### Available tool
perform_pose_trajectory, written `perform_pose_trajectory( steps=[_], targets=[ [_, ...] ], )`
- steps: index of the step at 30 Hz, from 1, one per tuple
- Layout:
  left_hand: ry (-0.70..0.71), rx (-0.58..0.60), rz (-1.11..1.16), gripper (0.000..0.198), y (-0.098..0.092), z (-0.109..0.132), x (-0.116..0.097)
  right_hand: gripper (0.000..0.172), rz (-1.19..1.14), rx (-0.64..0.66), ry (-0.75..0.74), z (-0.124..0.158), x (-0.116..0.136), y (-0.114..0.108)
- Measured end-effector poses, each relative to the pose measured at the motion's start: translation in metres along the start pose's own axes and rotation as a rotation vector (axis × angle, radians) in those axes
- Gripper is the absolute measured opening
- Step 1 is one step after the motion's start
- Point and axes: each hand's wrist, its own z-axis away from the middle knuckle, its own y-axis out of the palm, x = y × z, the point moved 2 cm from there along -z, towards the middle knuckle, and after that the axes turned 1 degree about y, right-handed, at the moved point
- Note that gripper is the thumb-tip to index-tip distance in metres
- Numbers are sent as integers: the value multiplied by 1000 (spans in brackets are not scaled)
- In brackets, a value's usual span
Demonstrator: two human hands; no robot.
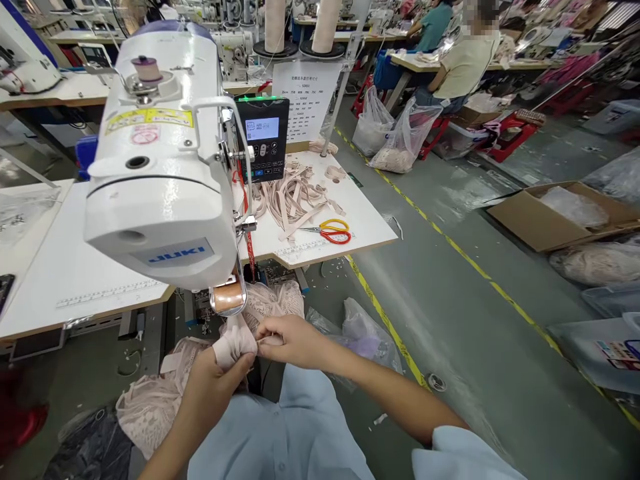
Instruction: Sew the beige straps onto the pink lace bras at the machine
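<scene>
A white sewing machine [160, 200] marked JUKI stands before me. Just below its needle end, my left hand [215, 377] is closed on the pale pink band of a lace bra [235, 343]. My right hand [287, 340] pinches the edge of that same band from the right, its fingertips close to the left thumb. More pale pink lace [275, 300] hangs behind my hands, and another lace part [150, 407] droops at the lower left. The exact spot under the right fingertips is hidden.
Pale straps [295, 197] lie heaped on the white table [370, 230], beside scissors [335, 231] with red and yellow handles. A control panel [263, 137] and thread cones [327, 27] stand behind. Plastic bags [367, 333] lie on the floor. Co-workers sit farther back.
</scene>
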Motion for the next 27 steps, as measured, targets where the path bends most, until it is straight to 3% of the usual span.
perform_pose_trajectory(
  steps=[3, 10, 13, 18, 21, 23, 25, 27],
  targets=[
    [-17, 15, 56, 38, -2, -3, 0, 11, -112, 23, 10, -4, -7, 3],
    [-127, 71, 355, 37, 1, -9, 13, 23, -479, 115, 251, -4, -19, 17],
    [-119, 31, 389, 35, 6, -11, 12, 23, -438, 60, 210, -3, -12, 15],
    [-115, -27, 383, 35, 1, -7, 2, 11, -139, -77, 46, -6, 8, 4],
    [-77, -4, 346, 33, -6, 2, 11, 10, -214, 34, 87, -12, 12, -2],
    [11, -92, 446, 43, -5, 8, 24, 15, -398, 122, 157, -19, 13, -6],
    [120, -219, 645, 59, 5, 13, 38, 20, -585, 177, 215, -27, 18, -11],
    [155, -237, 738, 75, 22, 16, 45, 23, -680, 246, 247, -38, 26, -18]
  ],
)
